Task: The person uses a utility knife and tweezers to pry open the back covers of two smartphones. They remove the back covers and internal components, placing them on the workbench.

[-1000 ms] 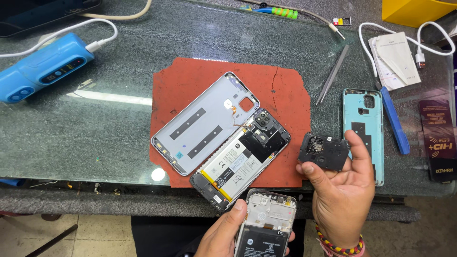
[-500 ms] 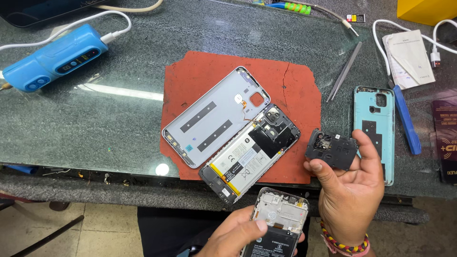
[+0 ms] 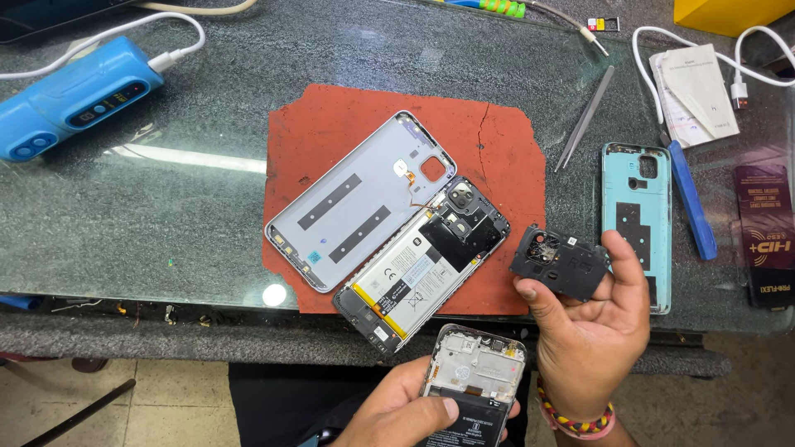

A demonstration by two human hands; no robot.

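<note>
A small display strip [image 3: 101,108] sits on the blue device at the far left of the bench [image 3: 166,215]: narrow, dark, with small orange marks on it.

At the far right edge lies a flat dark maroon packet [image 3: 763,233], tall and rectangular, with gold and white print. Beyond it, near the top right, a white paper leaflet [image 3: 694,94] lies tilted under a white cable.

On the red mat, the open phone's battery carries a white label [image 3: 410,273] with small black print and a yellow strip along one edge. The phone held at the bottom shows a black battery label [image 3: 468,424] with white print.
</note>
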